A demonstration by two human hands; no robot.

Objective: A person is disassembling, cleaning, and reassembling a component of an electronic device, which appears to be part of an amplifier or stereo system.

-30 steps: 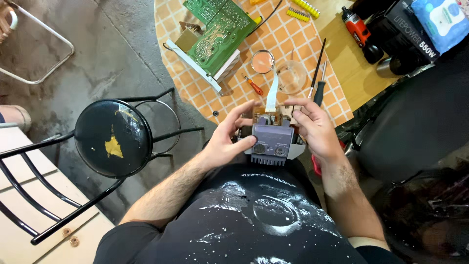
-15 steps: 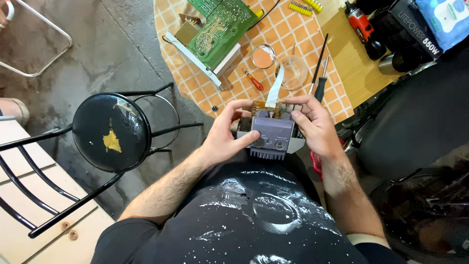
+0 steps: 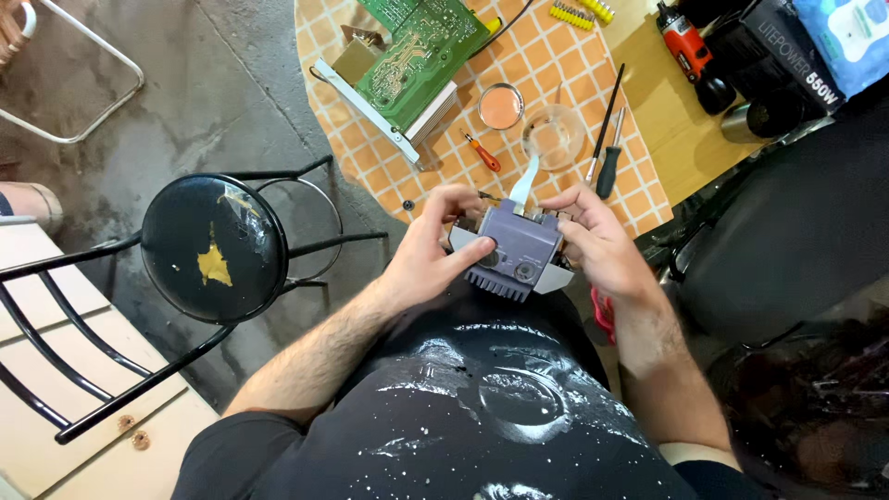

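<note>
1. Both hands clasp a grey-purple finned module (image 3: 512, 255): left hand (image 3: 435, 255) gripping its side, right hand (image 3: 593, 245) pinching its top edge.
2. Beyond them, a green circuit board (image 3: 421, 46) lies bare on the tabletop (image 3: 556, 83), screwdrivers (image 3: 607, 139) alongside; reassembly looks unfinished.

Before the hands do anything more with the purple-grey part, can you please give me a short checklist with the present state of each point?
1. Both hands hold the part: ok. The left hand and the right hand grip the purple-grey part from its two sides.
2. White flat cable not pinched: cannot tell; its lower end is hidden behind the part.
3. Part supported: ok; it is held over the lap at the edge of the tiled table.
4. Tools close: ok. The orange screwdriver and black screwdriver lie on the table.
5. Green circuit board out of the way: ok; it lies apart.
</note>
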